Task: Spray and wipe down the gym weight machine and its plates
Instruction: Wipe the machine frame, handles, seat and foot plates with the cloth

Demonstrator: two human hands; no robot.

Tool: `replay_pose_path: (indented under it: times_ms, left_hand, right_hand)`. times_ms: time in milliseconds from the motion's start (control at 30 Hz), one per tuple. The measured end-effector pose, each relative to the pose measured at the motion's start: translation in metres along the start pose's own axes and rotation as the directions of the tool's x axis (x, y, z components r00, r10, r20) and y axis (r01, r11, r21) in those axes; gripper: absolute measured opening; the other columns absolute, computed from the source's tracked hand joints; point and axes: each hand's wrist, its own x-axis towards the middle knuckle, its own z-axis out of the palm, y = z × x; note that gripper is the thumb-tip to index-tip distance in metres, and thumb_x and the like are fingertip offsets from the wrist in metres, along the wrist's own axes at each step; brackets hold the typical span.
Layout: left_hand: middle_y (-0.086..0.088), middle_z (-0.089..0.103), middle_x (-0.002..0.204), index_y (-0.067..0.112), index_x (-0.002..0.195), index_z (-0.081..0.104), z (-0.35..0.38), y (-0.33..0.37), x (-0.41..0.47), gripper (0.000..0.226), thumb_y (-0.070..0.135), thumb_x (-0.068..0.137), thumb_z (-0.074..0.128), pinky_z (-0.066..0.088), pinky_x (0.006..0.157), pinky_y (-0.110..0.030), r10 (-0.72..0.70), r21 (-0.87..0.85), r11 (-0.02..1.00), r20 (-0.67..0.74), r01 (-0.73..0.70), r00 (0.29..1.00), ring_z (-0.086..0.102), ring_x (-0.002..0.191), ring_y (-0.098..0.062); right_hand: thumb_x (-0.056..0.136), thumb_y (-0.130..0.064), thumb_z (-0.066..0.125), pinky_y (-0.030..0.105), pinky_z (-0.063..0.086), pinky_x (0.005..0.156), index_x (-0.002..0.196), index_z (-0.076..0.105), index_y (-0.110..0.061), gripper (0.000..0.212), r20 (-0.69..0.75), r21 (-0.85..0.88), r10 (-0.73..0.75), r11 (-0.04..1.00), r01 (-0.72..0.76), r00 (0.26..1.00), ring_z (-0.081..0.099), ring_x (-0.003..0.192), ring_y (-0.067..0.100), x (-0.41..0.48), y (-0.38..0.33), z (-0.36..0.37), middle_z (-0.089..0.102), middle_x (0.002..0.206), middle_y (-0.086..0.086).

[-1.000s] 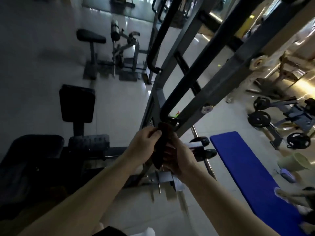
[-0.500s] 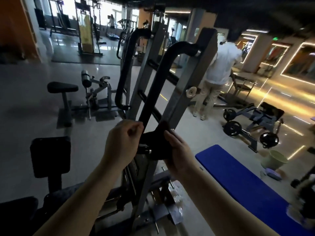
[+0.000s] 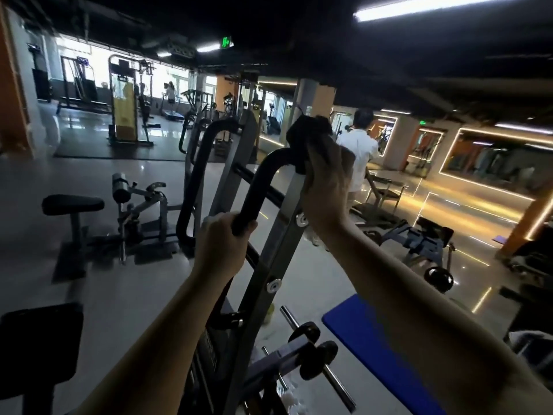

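The weight machine (image 3: 279, 244) fills the centre of the frame; we judge it heavy, rigid and smooth. Our left hand (image 3: 223, 244) curls round its black handle (image 3: 260, 178), a sound hold; our right hand (image 3: 326, 190), fingers together, clasps the soft cloth (image 3: 308, 136) over the top bend.

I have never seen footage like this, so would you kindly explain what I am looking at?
This is one camera worn on a person's head, looking forward and down, so both forearms are the wearer's own. The left hand grips the black curved handle of a weight machine, beside its grey frame. The right hand holds a dark cloth against the handle's top end. Lower down, small black plates sit on a peg, and a blue mat lies on the floor. No spray bottle is visible.
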Motion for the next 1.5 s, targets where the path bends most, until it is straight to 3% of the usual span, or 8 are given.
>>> replay_pose_path:
  times_ms: [233, 500, 700, 1000, 1067, 1200, 1333, 1500]
  left_hand:
    - [0.01, 0.061, 0.069, 0.018, 0.089, 0.072, 0.003, -0.01, 0.004, 0.033, 0.047, 0.095, 0.058, 0.042, 0.06, -0.026, 0.036, -0.077, 0.996, 0.009, -0.036, 0.999, 0.058, 0.065, -0.006]
    - [0.009, 0.057, 0.073, 0.022, 0.087, 0.066, 0.007, -0.016, 0.007, 0.033, 0.051, 0.097, 0.052, 0.043, 0.065, -0.032, 0.045, -0.02, 0.999, 0.045, -0.044, 0.998, 0.058, 0.073, -0.017]
    - [0.01, 0.057, 0.071, 0.017, 0.089, 0.067, 0.006, -0.018, 0.007, 0.036, 0.049, 0.096, 0.053, 0.048, 0.066, -0.033, 0.11, -0.047, 0.993, 0.034, -0.108, 0.993, 0.057, 0.069, -0.016]
    - [0.01, 0.06, 0.078, 0.021, 0.093, 0.065, 0.012, -0.032, 0.008, 0.041, 0.058, 0.095, 0.047, 0.055, 0.07, -0.037, 0.132, -0.071, 0.989, 0.052, -0.129, 0.99, 0.06, 0.076, -0.014]
    - [0.01, 0.057, 0.075, 0.02, 0.089, 0.064, 0.013, -0.031, 0.008, 0.039, 0.055, 0.095, 0.048, 0.054, 0.067, -0.037, 0.145, -0.079, 0.987, 0.038, -0.142, 0.989, 0.058, 0.072, -0.015]
    - [0.009, 0.054, 0.068, 0.023, 0.083, 0.06, 0.014, -0.03, 0.008, 0.033, 0.051, 0.098, 0.051, 0.052, 0.062, -0.04, 0.155, -0.09, 0.984, 0.024, -0.152, 0.988, 0.055, 0.065, -0.016]
    - [0.006, 0.058, 0.074, 0.023, 0.088, 0.063, 0.015, -0.027, 0.005, 0.032, 0.052, 0.097, 0.052, 0.052, 0.066, -0.038, 0.11, -0.092, 0.99, 0.03, -0.107, 0.993, 0.058, 0.073, -0.018]
    - [0.009, 0.052, 0.066, 0.026, 0.077, 0.054, 0.011, -0.025, 0.007, 0.04, 0.058, 0.098, 0.045, 0.044, 0.066, -0.033, 0.121, -0.044, 0.992, 0.039, -0.119, 0.992, 0.054, 0.07, -0.017]
  right_hand:
    - [0.086, -0.013, 0.07, 0.043, 0.042, 0.083, 0.134, 0.063, -0.018, 0.049, 0.13, -0.166, -0.225, 0.955, 0.244, 0.966, 0.042, 0.114, 0.034, 0.025, 0.009, -0.034, 0.052, 0.137, 0.0]
    - [0.09, -0.045, 0.065, 0.037, 0.035, 0.103, 0.115, 0.072, -0.018, 0.038, 0.683, -0.318, 0.159, 0.944, 0.094, 0.713, 0.045, 0.128, 0.029, 0.137, -0.029, -0.014, 0.065, 0.115, 0.005]
    - [0.091, -0.045, 0.067, 0.019, 0.042, 0.055, 0.092, 0.078, -0.014, 0.032, 0.524, -0.011, 0.232, 0.964, -0.266, 0.82, 0.063, 0.075, 0.012, 0.124, -0.009, -0.029, 0.071, 0.084, 0.0]
    - [0.095, -0.046, 0.059, 0.052, 0.057, 0.074, 0.073, 0.071, -0.021, 0.035, 0.164, 0.332, 0.364, 0.855, -0.399, 0.917, 0.069, 0.07, 0.025, 0.131, 0.027, -0.031, 0.071, 0.07, 0.001]
    - [0.098, -0.038, 0.061, 0.046, 0.058, 0.083, 0.072, 0.069, -0.025, 0.03, 0.266, 0.309, 0.373, 0.841, -0.445, 0.889, 0.07, 0.077, 0.016, 0.14, 0.029, -0.036, 0.07, 0.072, -0.006]
    - [0.098, -0.037, 0.066, 0.03, 0.048, 0.067, 0.079, 0.064, -0.019, 0.026, 0.646, 0.306, 0.474, 0.557, -0.772, 0.598, 0.06, 0.076, 0.021, 0.112, 0.026, -0.031, 0.061, 0.072, -0.001]
    - [0.103, -0.042, 0.057, 0.034, 0.05, 0.066, 0.078, 0.064, -0.014, 0.038, 0.499, 0.471, 0.57, 0.455, -0.756, 0.653, 0.061, 0.073, 0.023, 0.076, 0.02, -0.038, 0.064, 0.078, 0.01]
    - [0.105, -0.019, 0.056, 0.011, 0.048, 0.053, 0.092, 0.071, -0.012, 0.022, 0.44, 0.341, 0.501, 0.674, -0.655, 0.745, 0.066, 0.063, 0.001, 0.008, 0.031, -0.06, 0.069, 0.075, -0.007]
